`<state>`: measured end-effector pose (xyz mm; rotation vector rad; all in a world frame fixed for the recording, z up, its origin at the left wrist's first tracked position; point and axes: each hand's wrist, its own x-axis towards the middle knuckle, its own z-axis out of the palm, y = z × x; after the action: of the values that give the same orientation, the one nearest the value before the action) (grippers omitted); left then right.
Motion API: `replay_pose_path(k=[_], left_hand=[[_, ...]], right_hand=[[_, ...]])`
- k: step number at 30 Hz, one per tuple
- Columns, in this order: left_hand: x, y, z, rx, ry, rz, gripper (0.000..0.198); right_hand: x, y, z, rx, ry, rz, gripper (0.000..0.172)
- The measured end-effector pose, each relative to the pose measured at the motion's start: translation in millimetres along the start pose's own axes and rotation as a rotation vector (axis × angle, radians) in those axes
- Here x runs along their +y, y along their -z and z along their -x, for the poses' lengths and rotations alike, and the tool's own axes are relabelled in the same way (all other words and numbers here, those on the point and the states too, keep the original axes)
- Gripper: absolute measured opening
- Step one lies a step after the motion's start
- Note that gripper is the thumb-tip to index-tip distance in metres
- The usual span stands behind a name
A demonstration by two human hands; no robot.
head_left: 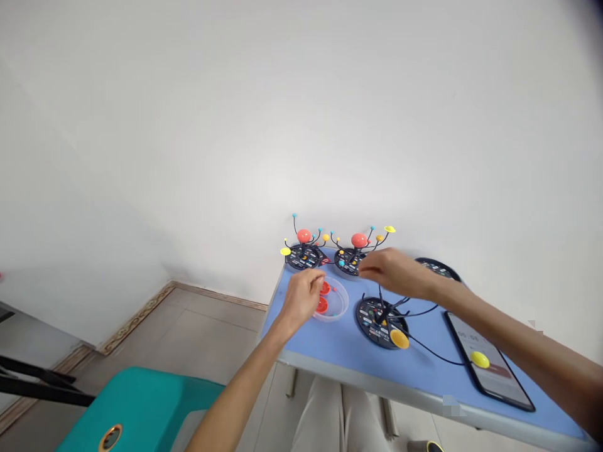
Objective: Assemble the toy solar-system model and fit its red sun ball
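My left hand [303, 294] is closed in a pinch at the left rim of a clear round dish [342, 312]; what its fingers hold, if anything, is hidden. Red half-shells [321, 306] and small coloured beads lie in the dish. My right hand [393, 271] is also closed, fingers pointing down-left, above a planet model with a round black base [372, 329]. A thin black arm of this model rises toward that hand, but contact cannot be made out. Other arms carry an orange ball [399, 339] and a yellow ringed piece [480, 360].
Two planet models with red balls [304, 236] [358, 240] stand at the back of the blue table [325, 348], by the white wall. Another black base [438, 269] is partly behind my right arm. A phone [490, 364] lies at right. A teal stool [146, 408] stands lower left.
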<state>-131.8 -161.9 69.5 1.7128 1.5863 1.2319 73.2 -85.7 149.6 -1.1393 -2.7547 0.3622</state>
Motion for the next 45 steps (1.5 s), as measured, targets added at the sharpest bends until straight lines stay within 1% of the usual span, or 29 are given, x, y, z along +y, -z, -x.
replay_pose_path(k=[1, 2, 3, 5, 8, 11, 13, 16, 18, 21, 24, 26, 32, 35, 39, 42, 45], left_hand=[[-9, 4.5, 11, 0.048, -0.006, -0.096, 0.025], [-18, 6.3, 21, 0.067, -0.012, -0.178, 0.024], [-27, 5.7, 30, 0.08, -0.013, -0.237, 0.025], [-46, -0.1, 43, 0.072, -0.048, -0.297, 0.025], [-64, -11.1, 55, 0.095, -0.137, -0.326, 0.026], [-71, -16.6, 61, 0.067, -0.218, -0.325, 0.03], [-71, -17.3, 62, 0.035, -0.248, -0.313, 0.031], [-72, -17.5, 62, 0.028, -0.263, -0.287, 0.031], [-74, -18.3, 61, 0.033, -0.267, -0.27, 0.031], [-78, -20.4, 60, 0.046, -0.277, -0.261, 0.03], [-81, -21.9, 60, 0.064, -0.28, -0.256, 0.029], [-81, -21.9, 60, 0.069, -0.281, -0.25, 0.029], [-79, -19.8, 60, 0.05, -0.283, -0.232, 0.028], [-81, -20.4, 59, 0.078, -0.307, -0.235, 0.028], [-87, -22.5, 58, 0.122, -0.349, -0.254, 0.027], [-88, -22.4, 56, 0.141, -0.369, -0.271, 0.025], [-85, -19.2, 54, 0.129, -0.355, -0.275, 0.025]], right_hand=[[-13, -7, -7, -0.06, 0.056, 0.095, 0.023], [-24, -15, -15, -0.116, 0.062, 0.185, 0.024], [-32, -24, -24, -0.172, 0.044, 0.265, 0.024], [-42, -43, -43, -0.218, 0.005, 0.326, 0.022], [-45, -68, -66, -0.263, -0.032, 0.361, 0.024], [-40, -82, -80, -0.319, -0.016, 0.361, 0.026], [-34, -85, -85, -0.335, 0.023, 0.337, 0.029], [-26, -83, -89, -0.309, 0.058, 0.339, 0.035], [-23, -83, -89, -0.302, 0.055, 0.394, 0.032], [-24, -92, -86, -0.319, 0.078, 0.499, 0.026], [-28, -103, -86, -0.325, 0.138, 0.571, 0.024], [-28, -106, -88, -0.317, 0.176, 0.599, 0.022], [-23, -105, -96, -0.262, 0.286, 0.637, 0.02], [-24, -109, -97, -0.243, 0.324, 0.64, 0.023], [-27, -115, -98, -0.218, 0.332, 0.615, 0.026], [-29, -113, -98, -0.203, 0.317, 0.56, 0.024], [-29, -97, -95, -0.17, 0.27, 0.472, 0.018]])
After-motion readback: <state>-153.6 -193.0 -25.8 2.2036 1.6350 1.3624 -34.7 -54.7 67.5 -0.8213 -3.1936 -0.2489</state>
